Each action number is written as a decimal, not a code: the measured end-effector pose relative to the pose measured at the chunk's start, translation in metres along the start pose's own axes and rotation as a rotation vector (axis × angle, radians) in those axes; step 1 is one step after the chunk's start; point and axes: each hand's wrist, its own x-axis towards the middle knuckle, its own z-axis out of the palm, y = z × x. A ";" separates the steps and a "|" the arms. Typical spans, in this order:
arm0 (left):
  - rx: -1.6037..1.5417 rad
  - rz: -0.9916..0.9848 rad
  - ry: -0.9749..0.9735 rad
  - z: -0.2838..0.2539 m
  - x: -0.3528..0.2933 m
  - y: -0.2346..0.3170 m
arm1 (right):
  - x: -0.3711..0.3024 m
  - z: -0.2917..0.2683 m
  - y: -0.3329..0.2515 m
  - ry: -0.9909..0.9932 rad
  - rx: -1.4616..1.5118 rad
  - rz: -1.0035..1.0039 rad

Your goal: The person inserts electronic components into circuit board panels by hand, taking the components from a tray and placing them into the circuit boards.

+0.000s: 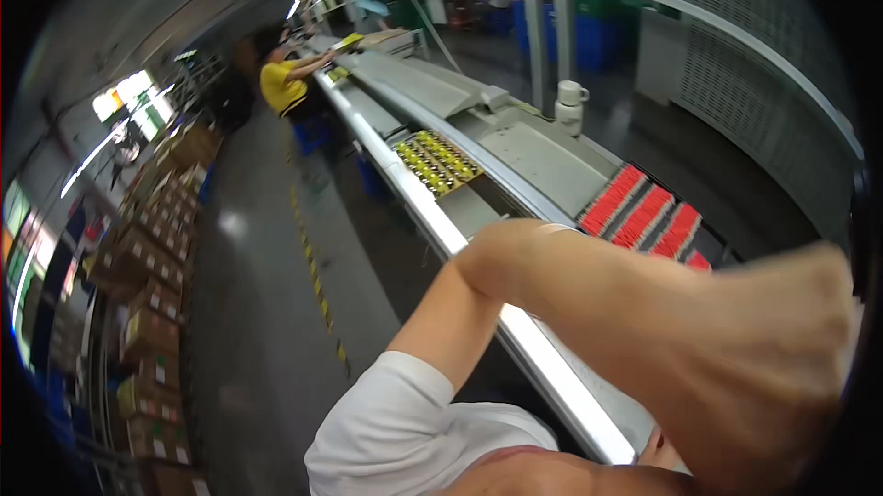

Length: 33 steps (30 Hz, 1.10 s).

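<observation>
My left arm, in a white short sleeve (405, 432), is raised close to the lens. Its elbow is bent over the conveyor rail (432, 216) and the forearm runs to the right. My left hand (809, 349) is a large blur at the right rim, and its fingers do not show. I cannot tell whether it holds anything. My right hand is out of view. On the line beyond the elbow lie a tray of small yellow and silver parts (437, 162) and a tray of red and black rows (644, 216).
White stacked cups (571, 102) stand on the far side of the line. A co-worker in a yellow shirt (280, 84) reaches onto the belt far up the line. Stacked cardboard boxes (152, 266) line the left aisle. Blue bins (598, 36) stand at the back.
</observation>
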 end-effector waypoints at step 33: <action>0.900 -1.894 0.104 -0.103 -0.730 -0.207 | -0.063 0.203 -0.140 1.152 -0.860 -1.058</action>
